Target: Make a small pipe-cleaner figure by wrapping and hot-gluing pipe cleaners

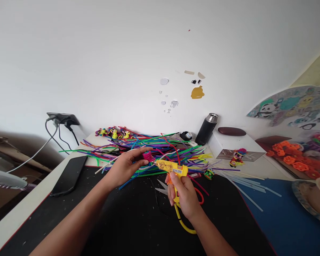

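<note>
My left hand (128,166) pinches a small magenta coil (148,156), which looks like wound pipe cleaner, between thumb and fingers. My right hand (185,193) is wrapped round the handle of a yellow hot glue gun (170,168), whose nozzle points left and is at or very near the coil. A small orange light glows by its trigger. Scissors (162,189) lie on the black mat beneath the gun, blades to the left, with the handles partly hidden by my right hand. Behind both hands spreads a pile of colourful pipe cleaners (138,142).
A phone (69,175) lies at the left of the black mat (117,220). Several finished figures (113,133) stand at the back left, another figure (238,157) at the right. A black bottle (206,128) is beside a white box (229,144). Glue sticks (246,185) lie at the right.
</note>
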The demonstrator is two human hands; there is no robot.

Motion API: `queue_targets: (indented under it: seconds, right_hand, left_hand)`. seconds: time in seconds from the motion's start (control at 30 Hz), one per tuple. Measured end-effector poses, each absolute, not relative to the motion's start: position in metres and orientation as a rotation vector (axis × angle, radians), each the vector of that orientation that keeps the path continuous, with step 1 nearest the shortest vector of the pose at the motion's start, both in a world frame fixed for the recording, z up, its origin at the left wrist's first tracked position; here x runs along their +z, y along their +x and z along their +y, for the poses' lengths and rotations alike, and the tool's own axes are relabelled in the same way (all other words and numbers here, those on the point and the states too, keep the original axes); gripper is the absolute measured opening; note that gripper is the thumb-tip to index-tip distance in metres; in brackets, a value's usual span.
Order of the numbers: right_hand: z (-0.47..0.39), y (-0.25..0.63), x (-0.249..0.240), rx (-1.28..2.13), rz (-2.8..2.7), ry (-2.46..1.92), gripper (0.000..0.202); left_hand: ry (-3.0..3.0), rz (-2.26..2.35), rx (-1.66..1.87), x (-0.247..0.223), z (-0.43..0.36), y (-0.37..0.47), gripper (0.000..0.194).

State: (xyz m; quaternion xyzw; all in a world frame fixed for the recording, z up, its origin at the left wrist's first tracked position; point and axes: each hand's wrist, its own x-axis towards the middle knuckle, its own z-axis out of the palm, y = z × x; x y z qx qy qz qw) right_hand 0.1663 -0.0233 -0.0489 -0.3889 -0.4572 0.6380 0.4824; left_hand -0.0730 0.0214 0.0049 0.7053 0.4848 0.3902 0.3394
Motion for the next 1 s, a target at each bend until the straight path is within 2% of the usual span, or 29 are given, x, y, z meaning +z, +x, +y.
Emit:
queue_targets:
  seconds: [0.4,0.63,1.0]
  right_hand:
    - [-0.026,0.165,-0.046,1.567,-1.116,-0.952,0.068]
    - [-0.026,0.169,-0.053,1.564,-1.159,-0.953,0.063]
    - [-0.032,0.164,-0.044,1.411,-1.230,-1.030,0.068]
  left_hand:
    - [2.035,1.333,1.008,0.015,0.017,-0.071,0.045]
    - [2.039,1.335,1.016,0.018,0.015,-0.071,0.044]
    - [1.991,1.288,1.043,0.020,0.015,-0.069,0.042]
